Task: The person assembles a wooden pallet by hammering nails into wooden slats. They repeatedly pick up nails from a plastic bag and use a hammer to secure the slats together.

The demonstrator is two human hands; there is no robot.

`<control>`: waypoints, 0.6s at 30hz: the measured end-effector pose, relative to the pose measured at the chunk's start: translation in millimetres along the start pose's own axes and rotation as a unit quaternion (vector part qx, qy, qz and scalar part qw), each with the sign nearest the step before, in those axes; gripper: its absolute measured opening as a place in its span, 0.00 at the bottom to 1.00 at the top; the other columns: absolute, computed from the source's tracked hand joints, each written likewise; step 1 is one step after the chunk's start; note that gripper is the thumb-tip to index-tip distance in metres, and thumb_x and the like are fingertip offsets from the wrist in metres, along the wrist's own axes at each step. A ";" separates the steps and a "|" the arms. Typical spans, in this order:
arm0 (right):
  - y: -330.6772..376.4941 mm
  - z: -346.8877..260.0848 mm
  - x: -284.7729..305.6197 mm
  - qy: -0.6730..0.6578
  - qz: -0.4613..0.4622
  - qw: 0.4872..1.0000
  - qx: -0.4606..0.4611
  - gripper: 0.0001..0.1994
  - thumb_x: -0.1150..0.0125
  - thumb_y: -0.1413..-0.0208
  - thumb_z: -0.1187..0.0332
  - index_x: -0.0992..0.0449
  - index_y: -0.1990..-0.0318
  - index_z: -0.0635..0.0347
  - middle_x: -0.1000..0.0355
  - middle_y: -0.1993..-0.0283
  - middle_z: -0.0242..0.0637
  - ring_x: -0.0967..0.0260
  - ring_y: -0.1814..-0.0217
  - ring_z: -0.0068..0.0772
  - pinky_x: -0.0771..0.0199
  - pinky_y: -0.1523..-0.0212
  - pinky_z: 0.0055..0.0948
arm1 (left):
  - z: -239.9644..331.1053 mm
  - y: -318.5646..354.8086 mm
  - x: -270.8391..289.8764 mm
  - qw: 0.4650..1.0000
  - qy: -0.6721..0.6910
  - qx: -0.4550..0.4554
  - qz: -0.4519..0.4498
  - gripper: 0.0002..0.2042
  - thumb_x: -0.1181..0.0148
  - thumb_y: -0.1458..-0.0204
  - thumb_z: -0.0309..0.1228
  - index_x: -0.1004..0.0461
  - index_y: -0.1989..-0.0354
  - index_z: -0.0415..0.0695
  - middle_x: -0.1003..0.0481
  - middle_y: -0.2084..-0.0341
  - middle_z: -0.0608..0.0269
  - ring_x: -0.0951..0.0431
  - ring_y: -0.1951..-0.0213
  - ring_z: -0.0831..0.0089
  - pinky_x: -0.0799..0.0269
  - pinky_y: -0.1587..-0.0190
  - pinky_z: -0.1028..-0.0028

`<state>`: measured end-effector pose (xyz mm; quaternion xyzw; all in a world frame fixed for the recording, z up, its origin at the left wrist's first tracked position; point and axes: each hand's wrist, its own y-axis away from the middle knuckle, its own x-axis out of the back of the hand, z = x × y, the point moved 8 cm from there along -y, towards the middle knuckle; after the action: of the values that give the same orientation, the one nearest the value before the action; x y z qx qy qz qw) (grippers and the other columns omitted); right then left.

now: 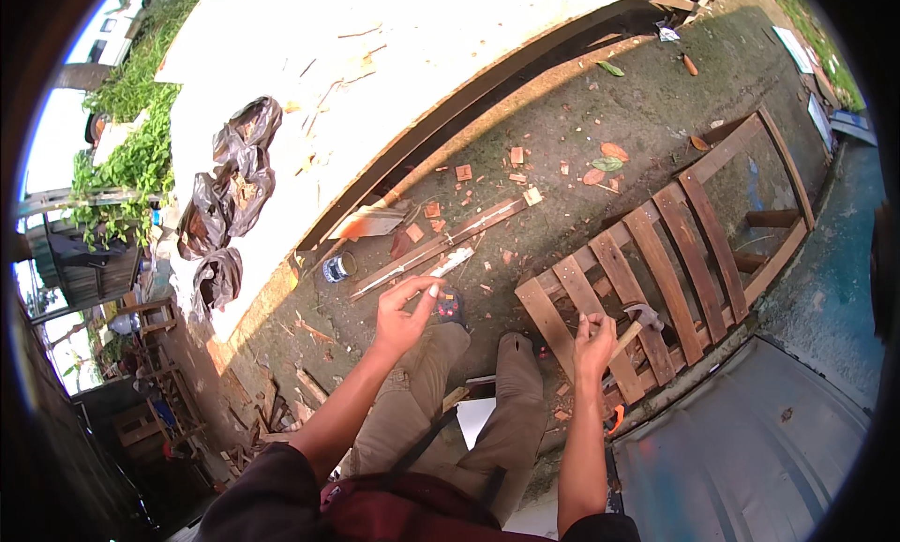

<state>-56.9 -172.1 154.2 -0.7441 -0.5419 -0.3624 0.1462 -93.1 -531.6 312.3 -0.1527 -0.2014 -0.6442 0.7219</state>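
My right hand (592, 347) is wrapped round the wooden handle of a claw hammer (645, 318), whose metal head lies over the slats of a wooden frame. That slatted frame (643, 244), long and brown, rests on the ground to my right. Raised in front of my body, my left hand (403, 315) is closed with thumb and forefinger nearly together. Whatever it pinches, if anything, is too small to make out. Beyond it on the ground lie narrow wooden strips (441, 247), and an open tin (338, 267) stands near their lower end.
A large sunlit table (375, 92) spans the far side, bearing crumpled dark plastic bags (228, 200). Wood offcuts (463, 173) and leaves (614, 152) litter the concrete. A grey metal panel (731, 439) lies at the lower right beside a blue-green wall (834, 261). Scrap wood (272, 411) is heaped at left.
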 end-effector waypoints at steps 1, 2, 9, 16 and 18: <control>-0.1 -31.1 -13.5 -0.030 -0.024 0.999 0.021 0.07 0.31 0.44 0.72 0.24 0.64 0.63 0.26 0.62 0.44 0.28 0.55 0.52 0.31 0.52 0.47 | -6.9 0.8 28.1 0.999 0.012 0.010 0.031 0.07 0.41 0.39 0.24 0.19 0.57 0.36 0.17 0.67 0.57 0.17 0.64 0.72 0.24 0.58 0.72; 0.2 -61.7 -29.1 -0.061 -0.047 0.996 0.039 0.07 0.31 0.44 0.72 0.24 0.64 0.64 0.25 0.63 0.44 0.27 0.57 0.51 0.30 0.53 0.46 | -11.7 -1.1 56.5 0.998 0.024 0.019 0.060 0.07 0.41 0.38 0.24 0.19 0.57 0.36 0.18 0.67 0.57 0.17 0.64 0.72 0.24 0.58 0.72; 46.4 -328.3 -134.4 -0.202 -0.166 0.954 0.149 0.07 0.34 0.41 0.72 0.22 0.59 0.65 0.22 0.63 0.41 0.23 0.62 0.37 0.25 0.57 0.36 | -47.1 -11.0 249.8 0.959 -0.124 -0.027 0.252 0.06 0.41 0.39 0.24 0.19 0.59 0.38 0.19 0.66 0.55 0.19 0.61 0.65 0.26 0.54 0.67; 133.5 -535.7 -240.6 -0.234 -0.217 0.860 0.398 0.11 0.34 0.46 0.78 0.25 0.56 0.68 0.26 0.56 0.49 0.28 0.52 0.52 0.29 0.46 0.44 | -121.0 -79.1 382.0 0.889 -0.281 -0.051 0.359 0.08 0.36 0.46 0.28 0.21 0.57 0.43 0.21 0.59 0.56 0.24 0.53 0.56 0.34 0.49 0.60; 134.9 -561.0 -267.2 -0.184 -0.179 0.864 0.432 0.13 0.35 0.45 0.77 0.26 0.52 0.69 0.27 0.53 0.52 0.29 0.48 0.54 0.31 0.44 0.45 | -141.6 -106.4 385.3 0.890 -0.276 -0.043 0.361 0.10 0.35 0.46 0.32 0.21 0.56 0.45 0.21 0.57 0.58 0.24 0.52 0.57 0.34 0.49 0.60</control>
<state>-187.6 -751.5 381.1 -0.5498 -0.7850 0.0318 0.2838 -151.0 -947.4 372.4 -0.4171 -0.2960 -0.2790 0.8127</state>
